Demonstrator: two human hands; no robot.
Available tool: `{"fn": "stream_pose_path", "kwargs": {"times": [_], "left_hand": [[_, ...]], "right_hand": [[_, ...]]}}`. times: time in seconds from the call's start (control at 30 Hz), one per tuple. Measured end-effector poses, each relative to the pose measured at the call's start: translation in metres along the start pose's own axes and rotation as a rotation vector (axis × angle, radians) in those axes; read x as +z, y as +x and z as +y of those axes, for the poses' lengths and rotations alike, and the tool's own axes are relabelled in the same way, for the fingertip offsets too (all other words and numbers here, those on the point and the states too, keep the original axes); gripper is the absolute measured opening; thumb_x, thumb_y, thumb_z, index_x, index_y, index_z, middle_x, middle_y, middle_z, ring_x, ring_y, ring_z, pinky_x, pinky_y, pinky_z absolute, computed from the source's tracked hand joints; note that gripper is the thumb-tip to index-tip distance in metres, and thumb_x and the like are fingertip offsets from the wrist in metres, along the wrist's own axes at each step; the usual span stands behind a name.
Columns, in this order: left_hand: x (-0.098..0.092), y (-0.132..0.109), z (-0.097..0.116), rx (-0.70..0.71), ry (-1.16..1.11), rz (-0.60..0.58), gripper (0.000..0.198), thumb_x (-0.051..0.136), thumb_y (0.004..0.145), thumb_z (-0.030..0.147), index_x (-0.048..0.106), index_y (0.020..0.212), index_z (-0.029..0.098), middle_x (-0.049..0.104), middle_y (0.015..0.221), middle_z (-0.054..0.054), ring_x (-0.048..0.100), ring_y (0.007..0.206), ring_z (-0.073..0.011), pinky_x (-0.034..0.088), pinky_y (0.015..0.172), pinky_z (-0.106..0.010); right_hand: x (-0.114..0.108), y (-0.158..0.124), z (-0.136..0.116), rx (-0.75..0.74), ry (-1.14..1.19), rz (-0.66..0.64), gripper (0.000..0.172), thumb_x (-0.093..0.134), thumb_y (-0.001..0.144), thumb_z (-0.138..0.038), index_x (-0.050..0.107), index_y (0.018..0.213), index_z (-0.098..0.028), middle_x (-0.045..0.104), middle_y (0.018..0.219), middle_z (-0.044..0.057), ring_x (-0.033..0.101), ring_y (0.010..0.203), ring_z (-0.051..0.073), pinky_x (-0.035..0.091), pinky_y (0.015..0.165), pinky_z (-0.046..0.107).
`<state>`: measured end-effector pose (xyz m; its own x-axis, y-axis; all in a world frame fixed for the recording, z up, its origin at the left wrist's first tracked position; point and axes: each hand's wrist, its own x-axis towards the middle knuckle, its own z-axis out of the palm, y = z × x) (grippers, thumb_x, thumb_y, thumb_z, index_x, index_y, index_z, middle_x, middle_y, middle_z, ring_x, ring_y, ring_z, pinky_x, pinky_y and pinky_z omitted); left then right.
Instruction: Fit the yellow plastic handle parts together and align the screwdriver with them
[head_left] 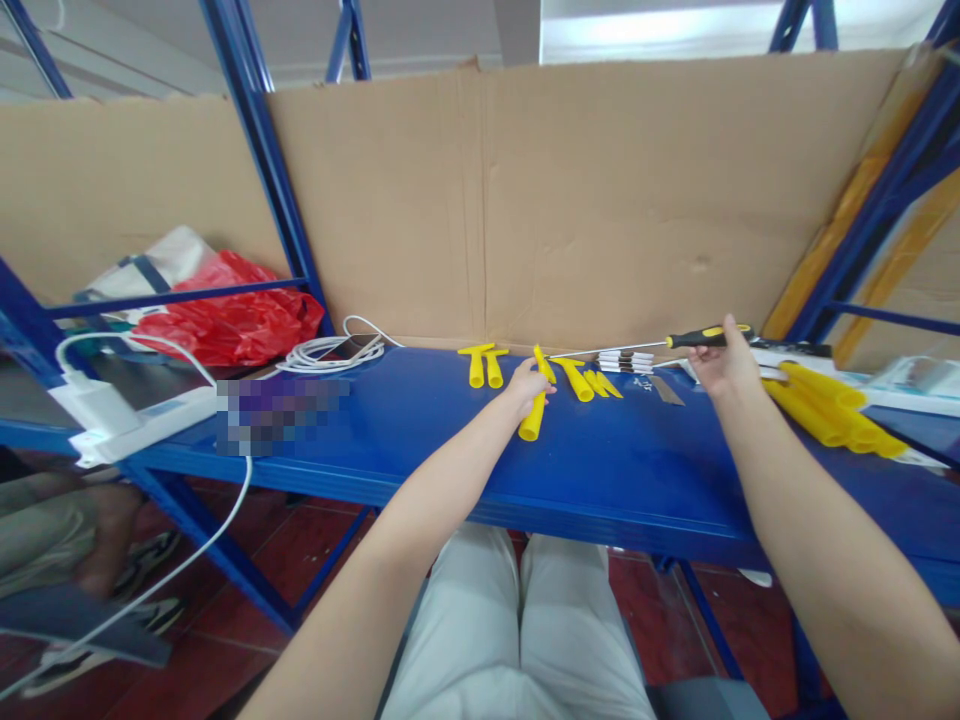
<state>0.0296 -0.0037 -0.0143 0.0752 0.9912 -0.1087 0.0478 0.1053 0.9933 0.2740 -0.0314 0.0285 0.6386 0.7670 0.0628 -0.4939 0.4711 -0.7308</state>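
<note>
My left hand (527, 386) is closed around a yellow T-shaped plastic handle (531, 422), its round open end toward me over the blue shelf. In my right hand (726, 362) is a screwdriver (694, 339) with a black and yellow grip. Its long shaft points left, and the tip meets or lies just at the top of the held handle; which one I cannot tell. Two similar yellow handles (484, 367) stand left of my left hand. Just to its right lie another yellow handle (577, 382) and small yellow pieces (603, 384).
White packs (625, 361), small metal bits and a flat metal blade (666, 390) lie near the screwdriver. Several yellow tubes (832, 405) are piled at right. A coiled white cable (330, 352), red plastic bag (232, 310) and power strip (161, 420) are at left. Cardboard (600, 200) stands behind.
</note>
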Motion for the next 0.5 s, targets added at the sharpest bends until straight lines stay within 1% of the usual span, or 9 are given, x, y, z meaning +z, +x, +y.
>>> {"fn": "stream_pose_path", "kwargs": {"times": [0.1,0.2,0.27,0.4,0.5], "left_hand": [[0.0,0.001,-0.001,-0.004,-0.007,-0.01,0.074,0.052,0.071,-0.008,0.04,0.137,0.022,0.068,0.105,-0.007,0.067,0.068,-0.0124,0.041,0.047,-0.017],[0.0,0.002,-0.001,0.006,-0.001,-0.006,0.074,0.051,0.07,-0.008,0.041,0.136,0.022,0.068,0.105,-0.007,0.066,0.067,-0.0119,0.041,0.046,-0.017],[0.0,0.003,-0.002,0.015,0.005,-0.003,0.074,0.052,0.069,-0.007,0.041,0.136,0.021,0.068,0.105,-0.007,0.066,0.066,-0.0119,0.041,0.046,-0.016],[0.001,0.002,-0.002,0.022,0.004,0.011,0.074,0.056,0.069,-0.005,0.041,0.136,0.022,0.068,0.102,-0.007,0.065,0.065,-0.0122,0.04,0.044,-0.016],[0.001,0.001,-0.002,0.023,0.012,0.014,0.073,0.053,0.071,-0.004,0.039,0.138,0.022,0.068,0.104,-0.008,0.066,0.068,-0.0119,0.038,0.042,-0.014]], "right_hand": [[0.0,-0.004,-0.007,0.066,-0.002,0.024,0.034,0.034,0.095,-0.039,0.042,0.07,-0.018,0.033,0.05,-0.006,0.039,0.042,0.006,0.043,0.043,0.016],[0.001,-0.009,-0.011,0.042,0.006,-0.019,0.033,0.025,0.095,-0.036,0.041,0.07,-0.019,0.031,0.049,-0.006,0.037,0.041,0.009,0.042,0.042,0.019],[0.002,-0.011,-0.014,0.005,-0.022,-0.037,0.034,0.021,0.094,-0.035,0.041,0.07,-0.02,0.032,0.049,-0.005,0.036,0.039,0.01,0.038,0.039,0.02],[0.002,-0.011,-0.017,-0.077,-0.118,-0.069,0.037,0.024,0.094,-0.037,0.041,0.066,-0.02,0.035,0.048,-0.004,0.036,0.037,0.01,0.03,0.033,0.021],[0.002,-0.009,-0.018,-0.142,-0.119,-0.079,0.032,0.031,0.091,-0.033,0.044,0.065,-0.019,0.04,0.05,-0.003,0.037,0.037,0.009,0.029,0.032,0.019]]}}
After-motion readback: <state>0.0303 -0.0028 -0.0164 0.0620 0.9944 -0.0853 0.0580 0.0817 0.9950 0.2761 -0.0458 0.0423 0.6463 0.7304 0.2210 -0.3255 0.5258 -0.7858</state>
